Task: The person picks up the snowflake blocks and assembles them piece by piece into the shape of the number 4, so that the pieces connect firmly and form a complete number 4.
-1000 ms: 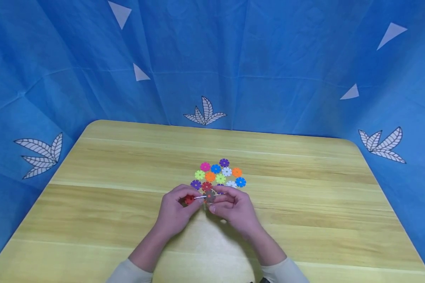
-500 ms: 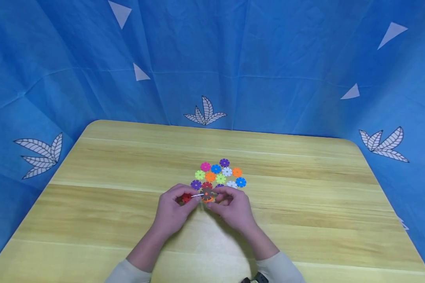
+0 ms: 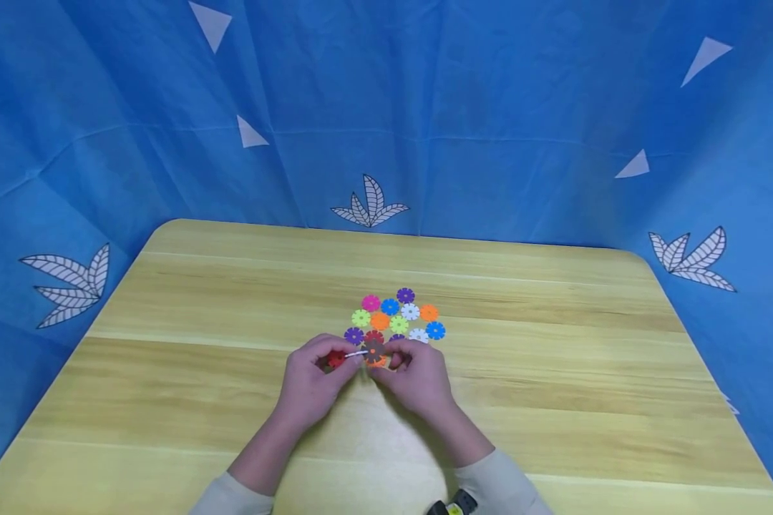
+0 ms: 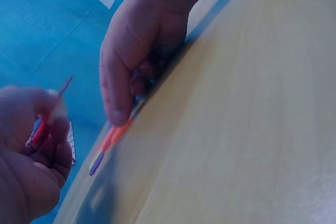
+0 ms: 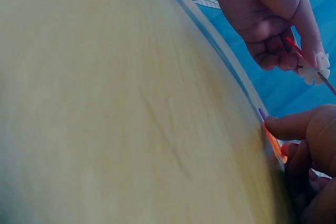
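Observation:
My left hand [image 3: 309, 375] pinches a small joined set of notched plastic discs above the table. It has a red disc [image 3: 336, 360], a white disc [image 3: 356, 354] seen edge-on, and a brown disc [image 3: 378, 346] at the right end. In the right wrist view the white disc [image 5: 314, 70] shows by the left fingertips. My right hand [image 3: 421, 375] is low by an orange disc [image 3: 378, 363] lying on the table. Its thumb and curled fingers are at that disc's edge; whether they grip it is hard to make out.
Beyond my hands, several loose notched discs lie flat on the wooden table [image 3: 554, 372], such as a pink disc [image 3: 371, 303] and a blue disc [image 3: 435, 330]. A dark red disc [image 3: 373, 336] sits just behind the brown one. A blue curtain [image 3: 502, 107] hangs behind.
My right hand has moved away from the brown disc, down and left to the orange disc on the table. The left hand has shifted slightly left, still holding the joined discs.

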`<action>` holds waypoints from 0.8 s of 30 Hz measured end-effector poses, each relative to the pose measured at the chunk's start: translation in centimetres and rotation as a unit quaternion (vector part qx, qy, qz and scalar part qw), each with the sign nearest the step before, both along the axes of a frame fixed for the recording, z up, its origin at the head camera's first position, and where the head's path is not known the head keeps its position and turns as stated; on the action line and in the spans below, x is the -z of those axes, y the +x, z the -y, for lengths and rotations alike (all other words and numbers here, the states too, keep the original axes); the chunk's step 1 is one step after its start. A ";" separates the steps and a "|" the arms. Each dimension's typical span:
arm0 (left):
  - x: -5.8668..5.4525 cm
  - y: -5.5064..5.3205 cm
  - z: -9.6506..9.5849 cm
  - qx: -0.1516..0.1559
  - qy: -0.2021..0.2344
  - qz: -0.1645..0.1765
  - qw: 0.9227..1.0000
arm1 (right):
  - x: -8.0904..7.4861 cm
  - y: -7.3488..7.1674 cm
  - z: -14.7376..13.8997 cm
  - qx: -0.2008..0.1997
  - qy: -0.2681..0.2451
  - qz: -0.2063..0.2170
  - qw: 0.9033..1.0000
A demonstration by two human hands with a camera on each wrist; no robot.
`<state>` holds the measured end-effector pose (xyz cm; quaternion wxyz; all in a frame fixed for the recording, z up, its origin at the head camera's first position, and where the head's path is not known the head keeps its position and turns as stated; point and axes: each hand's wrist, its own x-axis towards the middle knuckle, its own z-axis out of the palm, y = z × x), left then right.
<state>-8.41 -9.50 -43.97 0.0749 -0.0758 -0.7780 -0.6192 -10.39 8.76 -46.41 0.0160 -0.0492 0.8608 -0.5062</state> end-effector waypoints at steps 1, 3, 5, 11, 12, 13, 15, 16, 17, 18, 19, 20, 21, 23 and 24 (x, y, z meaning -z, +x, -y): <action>0.0 0.0 0.0 -0.001 0.001 0.001 1.000 | 0.0 0.0 0.0 0.001 0.006 -0.003 1.000; -0.1 0.0 0.1 -0.004 0.002 0.003 1.000 | 0.0 0.0 0.1 0.002 0.014 -0.004 1.000; 0.0 0.0 0.1 -0.006 0.002 0.005 1.000 | -0.1 0.0 0.1 0.004 0.022 -0.008 1.000; 0.1 -0.1 0.1 -0.005 0.015 0.001 1.000 | 0.0 0.0 0.2 0.004 0.028 -0.014 1.000; 0.1 -0.1 0.1 -0.005 0.017 0.000 1.000 | 0.0 0.0 0.2 0.003 0.029 -0.015 0.999; 0.1 -0.1 0.1 -0.005 0.018 0.000 1.000 | 0.0 0.0 0.2 0.002 0.031 -0.016 0.999; 0.1 -0.2 0.1 -0.005 0.017 0.000 1.000 | 0.0 0.0 0.3 0.001 0.035 -0.017 0.999; 0.1 -0.2 0.1 -0.006 0.016 0.001 1.000 | 0.0 0.0 0.3 0.001 0.037 -0.018 0.999; 0.1 -0.2 0.1 -0.006 0.015 0.002 1.000 | 0.0 0.0 0.3 0.001 0.038 -0.018 0.999; 0.1 -0.2 0.1 -0.006 0.016 0.002 1.000 | 0.0 0.0 0.3 0.002 0.039 -0.016 0.999; 0.1 -0.2 0.2 -0.006 0.015 0.003 1.000 | 0.0 0.0 0.3 0.003 0.040 -0.016 0.999; 0.1 -0.2 0.2 -0.006 0.014 0.003 1.000 | 0.0 0.0 0.3 0.004 0.040 -0.014 0.999; 0.1 -0.2 0.2 -0.007 0.014 0.003 1.000 | 0.0 0.0 0.3 0.005 0.040 -0.012 0.999; 0.2 -0.2 0.2 -0.006 0.014 0.003 1.000 | -0.1 0.1 0.4 0.007 0.040 -0.007 0.999; 0.2 -0.2 0.2 -0.006 0.013 0.003 1.000 | -0.1 0.1 0.4 0.008 0.039 -0.005 0.999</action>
